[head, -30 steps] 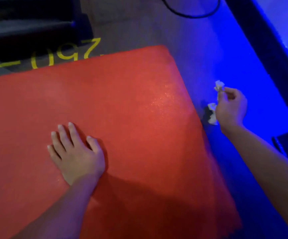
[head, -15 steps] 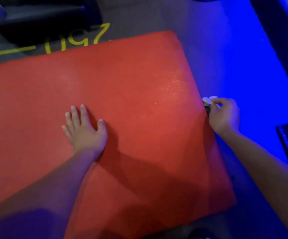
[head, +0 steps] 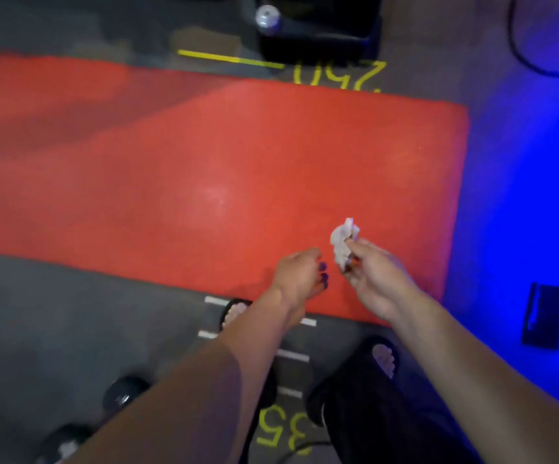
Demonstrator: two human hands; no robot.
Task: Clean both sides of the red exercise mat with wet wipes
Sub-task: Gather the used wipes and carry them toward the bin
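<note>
The red exercise mat lies flat on the grey floor and stretches from the left edge to the blue-lit strip at the right. My right hand hovers over the mat's near right part and pinches a crumpled white wet wipe between thumb and fingers. My left hand hangs just left of it above the mat's near edge, fingers loosely curled, holding nothing. The two hands are a short gap apart.
My feet in black sandals stand on the grey floor by the mat's near edge. A dumbbell lies at bottom left. Black equipment sits behind the mat. A dark flat object lies on the blue-lit floor at right.
The view has pulled back and up, so the whole mat width and my feet show. My left hand has lifted off the mat. My right hand moved from the mat's right edge to over the mat.
</note>
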